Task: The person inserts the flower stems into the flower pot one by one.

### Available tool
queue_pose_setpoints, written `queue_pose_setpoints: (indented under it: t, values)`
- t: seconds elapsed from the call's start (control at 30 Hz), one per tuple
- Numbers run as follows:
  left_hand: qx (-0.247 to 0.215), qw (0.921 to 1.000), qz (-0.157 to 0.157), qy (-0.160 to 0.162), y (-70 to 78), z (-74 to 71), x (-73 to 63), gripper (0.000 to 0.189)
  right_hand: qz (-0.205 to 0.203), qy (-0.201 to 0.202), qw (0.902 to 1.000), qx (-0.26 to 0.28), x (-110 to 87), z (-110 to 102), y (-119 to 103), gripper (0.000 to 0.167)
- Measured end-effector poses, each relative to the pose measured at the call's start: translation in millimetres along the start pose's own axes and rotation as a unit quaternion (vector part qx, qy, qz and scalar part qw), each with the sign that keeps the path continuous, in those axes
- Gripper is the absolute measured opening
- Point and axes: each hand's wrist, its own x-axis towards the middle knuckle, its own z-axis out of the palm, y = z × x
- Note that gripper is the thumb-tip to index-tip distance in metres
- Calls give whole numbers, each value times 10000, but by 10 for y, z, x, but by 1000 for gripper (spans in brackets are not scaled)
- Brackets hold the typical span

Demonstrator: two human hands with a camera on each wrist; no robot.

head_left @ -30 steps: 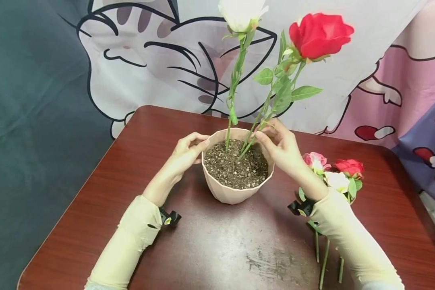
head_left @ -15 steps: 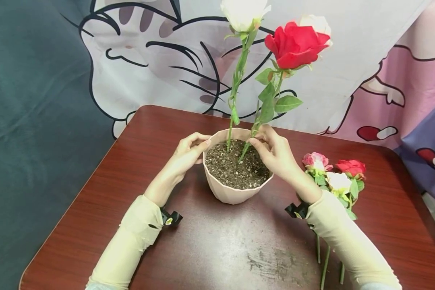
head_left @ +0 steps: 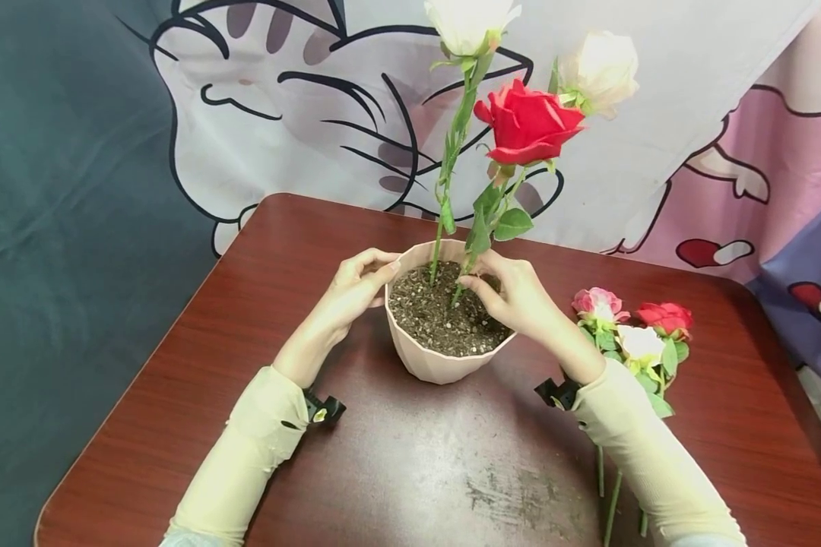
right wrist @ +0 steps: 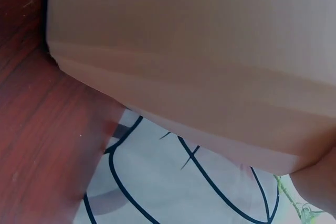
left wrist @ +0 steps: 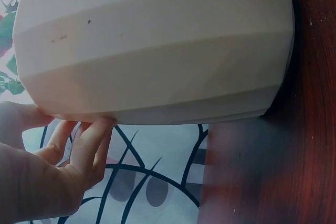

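Note:
A pale pink faceted flowerpot, filled with dark soil, stands on the table. My left hand grips its left rim, thumb at the edge and fingers against the outside; the left wrist view shows those fingers on the wall. My right hand reaches over the right rim and pinches the red rose low on its green stem, whose foot meets the soil. One white rose stands upright at the back of the pot. Another white rose leans right behind the red bloom, its lower stem hidden.
Right of the pot lie a pink rose, a small red rose and a small white rose, partly under the right forearm. Soil crumbs mark the tabletop. A cat-print cloth hangs behind the table's far edge.
The right hand has moved left and down toward the soil with the stem. The red bloom has swung left and lower, uncovering the white rose behind it. The left hand stays on the rim.

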Motion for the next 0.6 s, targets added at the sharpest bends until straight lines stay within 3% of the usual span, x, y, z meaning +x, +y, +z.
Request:
queue_pose_setpoints:
  t: [0.23,0.5,0.6]
  values:
    - [-64,10000,-42,-58,17,0,-2,29,-166,-277,9995,-17,26,8,23,13]
    - [-79,10000,-26,-17,9,5,15,29,-100,-479,9988,-27,81,-23,44,14]
    - [-78,10000,-47,27,5,16,9,29,111,-671,9977,48,67,-26,52,13]
